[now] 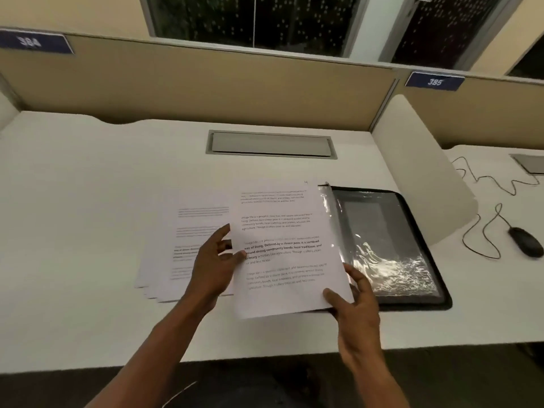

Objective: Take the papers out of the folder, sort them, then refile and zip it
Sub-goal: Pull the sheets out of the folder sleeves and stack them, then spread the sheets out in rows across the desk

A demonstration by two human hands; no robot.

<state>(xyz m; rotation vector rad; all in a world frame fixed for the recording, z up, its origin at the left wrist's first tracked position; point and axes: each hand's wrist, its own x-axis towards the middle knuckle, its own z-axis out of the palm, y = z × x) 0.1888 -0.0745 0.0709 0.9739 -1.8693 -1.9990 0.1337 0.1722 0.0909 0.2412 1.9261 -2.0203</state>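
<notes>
Desk (88,178) surface, white, carries a black zip folder (412,245) lying open at the right, its clear plastic sleeves (382,254) showing; whether any paper sits inside them cannot be told. Left of it a fanned stack of papers (173,260) rests flat. One printed sheet (282,245) overlaps the folder's left edge, pinched at its lower right corner by the right hand (356,304). The left hand (215,266), fingers loosely spread, touches that sheet's left edge with its thumb.

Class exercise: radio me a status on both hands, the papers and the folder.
Right hand pinching white printed sheet by lower corner; left hand open at its left edge. Fanned stack of white papers on desk. Black zip folder with clear sleeve lying open, unobstructed.
</notes>
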